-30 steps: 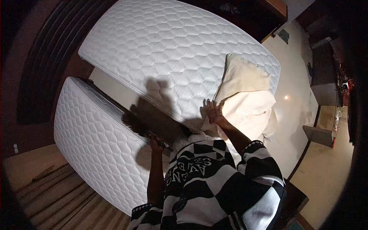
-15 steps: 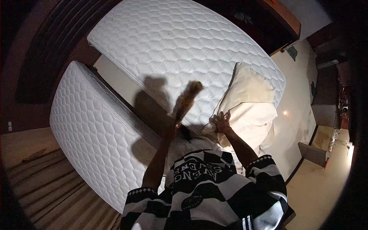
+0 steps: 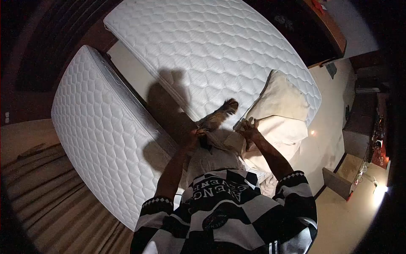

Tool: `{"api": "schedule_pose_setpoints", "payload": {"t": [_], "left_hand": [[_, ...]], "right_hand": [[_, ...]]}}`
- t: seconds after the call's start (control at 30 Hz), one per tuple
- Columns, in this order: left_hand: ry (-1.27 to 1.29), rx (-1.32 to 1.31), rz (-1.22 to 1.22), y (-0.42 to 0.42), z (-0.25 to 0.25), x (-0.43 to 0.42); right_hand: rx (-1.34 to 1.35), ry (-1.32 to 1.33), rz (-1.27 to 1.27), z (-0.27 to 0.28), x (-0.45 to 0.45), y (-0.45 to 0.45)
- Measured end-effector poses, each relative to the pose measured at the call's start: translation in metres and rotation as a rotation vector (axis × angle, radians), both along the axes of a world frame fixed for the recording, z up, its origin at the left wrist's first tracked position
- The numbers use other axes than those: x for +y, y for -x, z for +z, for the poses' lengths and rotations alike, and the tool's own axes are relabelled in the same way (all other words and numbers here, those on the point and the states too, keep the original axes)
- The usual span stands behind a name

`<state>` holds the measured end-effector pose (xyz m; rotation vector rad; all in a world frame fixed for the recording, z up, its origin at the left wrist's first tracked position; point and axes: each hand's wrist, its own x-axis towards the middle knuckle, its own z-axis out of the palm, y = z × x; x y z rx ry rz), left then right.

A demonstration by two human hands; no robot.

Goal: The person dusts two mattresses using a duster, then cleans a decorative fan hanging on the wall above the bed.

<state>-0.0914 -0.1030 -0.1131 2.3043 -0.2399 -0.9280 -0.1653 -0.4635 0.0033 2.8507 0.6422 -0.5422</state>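
My left hand [image 3: 191, 139] is closed around the base of a feather duster [image 3: 216, 118], brown and mottled with a darker tip. The duster points up and right, over the near edge of the white quilted mattress [image 3: 203, 55]. My right hand [image 3: 250, 132] rests with its fingers apart against the left side of a cream pillow [image 3: 285, 99]. Paler cloth [image 3: 281, 131] covers the pillow's lower part and lies beside my right wrist.
A second quilted mattress [image 3: 97, 127] lies to the left, across a gap showing pale floor [image 3: 129, 67]. Brown pleated fabric [image 3: 50, 190] is at lower left. A dark wooden cabinet [image 3: 323, 25] stands at upper right, and a bright light [image 3: 380, 190] shines at far right.
The feather duster has swung down and to the right and is less blurred. My right hand's fingers have shifted slightly on the pillow. The camera view has turned a little.
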Motion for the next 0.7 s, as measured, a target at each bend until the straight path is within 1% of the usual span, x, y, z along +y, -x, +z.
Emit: {"api": "schedule_pose_setpoints", "payload": {"t": [0.03,0.07,0.13,0.17,0.23,0.27,0.33,0.37,0.4,0.43,0.5,0.57,0.63,0.67,0.7], "left_hand": [[-0.076,0.259,0.076,0.0,0.021,-0.005],[-0.077,0.254,0.081,0.005,0.028,-0.001],[0.552,0.29,1.016,0.018,0.021,0.015],[0.559,0.293,1.023,0.024,0.009,0.016],[0.253,-0.303,0.859,0.043,-0.02,0.012],[0.256,-0.304,0.877,0.052,-0.022,0.004],[0.222,-0.144,0.342,0.064,-0.026,-0.011],[0.221,-0.142,0.354,0.075,-0.027,-0.021],[0.095,-0.104,0.233,0.089,-0.028,-0.03],[0.017,-0.082,0.169,0.098,-0.03,-0.034],[0.067,-0.084,0.316,0.103,-0.011,-0.039],[0.166,-0.112,0.496,0.105,0.016,-0.045],[0.299,-0.081,0.594,0.102,0.058,-0.062],[0.372,-0.055,0.623,0.102,0.08,-0.073],[0.44,-0.006,0.636,0.105,0.102,-0.087]], "right_hand": [[0.063,-0.021,-0.008,-0.001,-0.004,-0.003],[0.126,-0.042,-0.018,-0.001,-0.006,-0.005],[0.22,-0.068,-0.037,0.004,-0.008,-0.005],[0.253,-0.073,-0.041,0.007,-0.008,-0.005],[0.399,0.009,-0.096,0.025,0.009,-0.007],[0.382,-0.048,-0.083,0.035,0.014,-0.005],[0.419,-0.001,-0.081,0.037,0.025,0.001],[0.441,0.021,-0.063,0.034,0.025,0.007],[0.448,0.022,-0.05,0.031,0.023,0.012],[0.437,0.018,-0.024,0.027,0.02,0.011],[0.418,0.018,-0.001,0.021,0.012,0.005],[0.292,-0.022,0.024,0.061,0.011,-0.003],[0.316,-0.292,-0.146,0.083,0.009,-0.008],[0.186,-0.493,-0.231,0.085,0.015,0.0],[0.25,-0.639,-0.345,0.057,0.013,0.002]]}}
